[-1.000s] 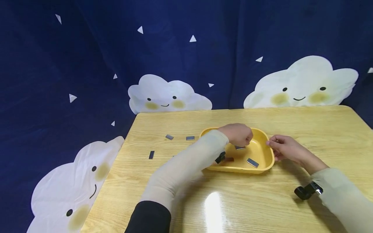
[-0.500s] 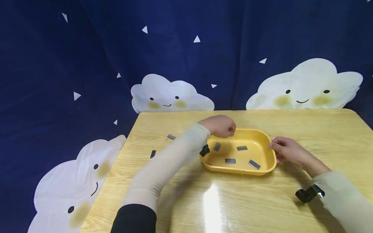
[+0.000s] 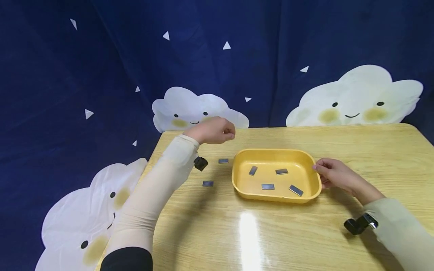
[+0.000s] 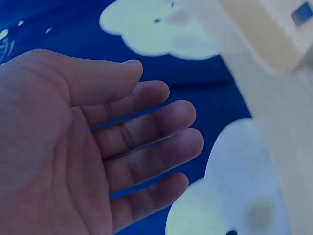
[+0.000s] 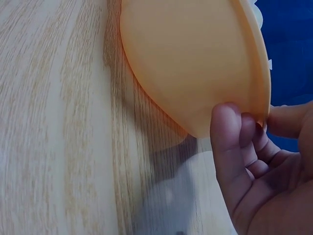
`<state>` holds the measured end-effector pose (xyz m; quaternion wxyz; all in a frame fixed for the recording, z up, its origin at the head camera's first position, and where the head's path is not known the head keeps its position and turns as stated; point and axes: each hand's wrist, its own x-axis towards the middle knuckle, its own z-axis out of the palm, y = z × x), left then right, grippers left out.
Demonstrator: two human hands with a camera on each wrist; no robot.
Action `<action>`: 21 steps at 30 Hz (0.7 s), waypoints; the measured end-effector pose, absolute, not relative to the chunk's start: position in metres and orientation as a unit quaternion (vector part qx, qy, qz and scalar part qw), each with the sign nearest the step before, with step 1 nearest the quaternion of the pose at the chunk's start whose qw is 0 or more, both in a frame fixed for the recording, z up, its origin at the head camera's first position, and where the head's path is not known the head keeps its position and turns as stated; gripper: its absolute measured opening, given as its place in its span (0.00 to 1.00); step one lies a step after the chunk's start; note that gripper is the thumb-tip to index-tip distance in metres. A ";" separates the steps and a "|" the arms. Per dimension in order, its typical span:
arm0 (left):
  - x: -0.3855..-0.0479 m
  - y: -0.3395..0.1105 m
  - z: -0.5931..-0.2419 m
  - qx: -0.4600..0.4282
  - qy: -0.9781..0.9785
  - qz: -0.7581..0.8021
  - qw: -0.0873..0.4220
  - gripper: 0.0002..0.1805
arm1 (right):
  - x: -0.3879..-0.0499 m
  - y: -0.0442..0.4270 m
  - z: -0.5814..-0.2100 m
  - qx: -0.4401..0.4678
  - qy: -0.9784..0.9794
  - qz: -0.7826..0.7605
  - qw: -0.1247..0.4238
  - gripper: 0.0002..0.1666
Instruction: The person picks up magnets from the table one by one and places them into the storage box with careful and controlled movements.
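Observation:
A yellow plastic tray stands on the wooden table, with several small flat grey rectangular pieces lying apart on its floor. My right hand pinches the tray's right end; the right wrist view shows the thumb at the rim and fingers against the outer wall. My left hand is raised over the back left of the table, away from the tray. In the left wrist view its fingers are loosely bent with nothing between them. Two more grey pieces lie left of the tray, one behind and one nearer.
The left forearm covers part of the table's left side, where other pieces may be hidden. Behind the table hangs a dark blue curtain with white clouds. Black wrist cameras sit on both wrists.
My left hand has left the space over the tray and moved left and up. The grey pieces in the tray are now uncovered. The right hand has stayed at the tray's end.

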<state>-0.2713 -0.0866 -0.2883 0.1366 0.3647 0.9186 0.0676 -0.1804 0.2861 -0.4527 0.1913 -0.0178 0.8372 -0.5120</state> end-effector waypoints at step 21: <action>-0.260 -0.131 -0.293 0.332 0.931 0.090 0.119 0.11 | -0.181 0.284 -0.451 -0.025 0.841 -0.505 0.190 0.22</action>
